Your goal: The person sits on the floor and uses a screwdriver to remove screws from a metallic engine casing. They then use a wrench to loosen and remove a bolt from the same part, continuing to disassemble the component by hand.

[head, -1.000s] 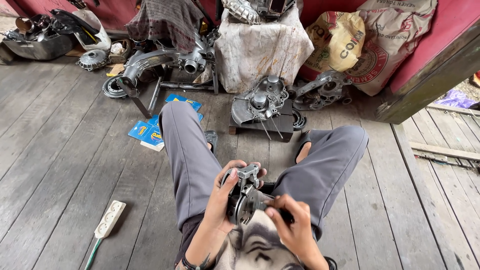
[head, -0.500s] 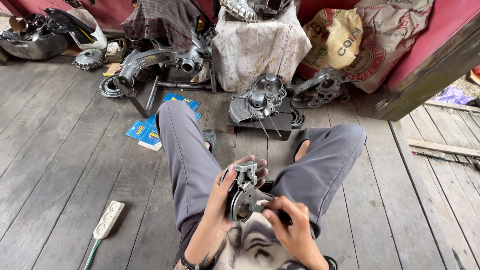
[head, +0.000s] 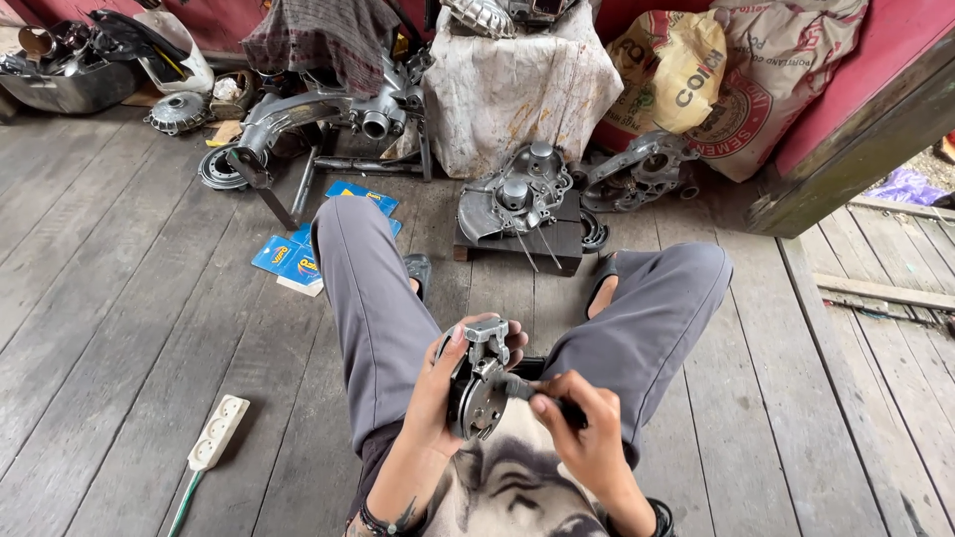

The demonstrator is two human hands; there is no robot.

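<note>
Only the head view to go on here. The person sits on the wooden floor (head: pixel 119 328) with knees up, and the metal part (head: pixel 479 390) sits in their lap between the grey trouser legs, held up close to the chest. It's a round disc with a blocky bracket on top (looks like some small engine piece). The left hand (head: pixel 446 383) wraps around its left side, fingers (head: pixel 497 330) curled over the top edge and clamped on it. The right hand (head: pixel 577 433) is closed around a dark tool (head: pixel 542 396) whose tip meets the disc's middle.

My guess on handling: solid metal, so stiff and fairly heavy for its size, probably a bit oily and slick. The rim and bracket seem the safest spots to grip, clear of the tool tip.

Around them: an engine cover (head: pixel 512 194) on a dark block just past the feet, blue packets (head: pixel 298 261) near the left knee, a white power strip (head: pixel 217 434) on the floor to the left, and sacks (head: pixel 756 70) against the red wall.
</note>
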